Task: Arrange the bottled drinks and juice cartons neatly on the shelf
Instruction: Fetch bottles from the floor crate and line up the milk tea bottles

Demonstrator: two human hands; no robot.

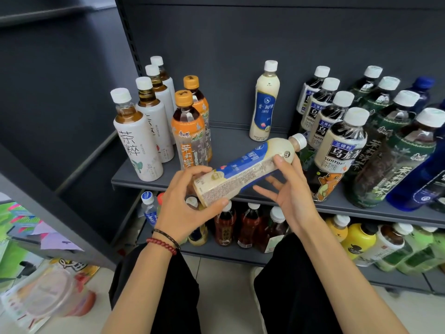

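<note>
1. Cream-coloured and blue-labelled, the milk tea bottle (248, 169) lies tilted in both hands just in front of the shelf (231, 141). Its cap points up and to the right, and it is not yet placed.
2. Seemingly done: the white-label tea bottles (142, 131), orange-capped jasmine tea bottles (190, 131), Suntory oolong bottles (337, 131) and green-label tea bottles (390, 141) stand in front-to-back rows.
3. Remaining: a matching milk tea bottle (265, 102) stands alone at the back of the gap; the held one likely goes in front of it.
4. The left hand (190, 208) grips the base, with the thumb above and curled fingers beneath.
5. The right hand (289, 189) rests its thumb tip on the bottle's shoulder, with straight, spread fingers supporting underneath.
</note>
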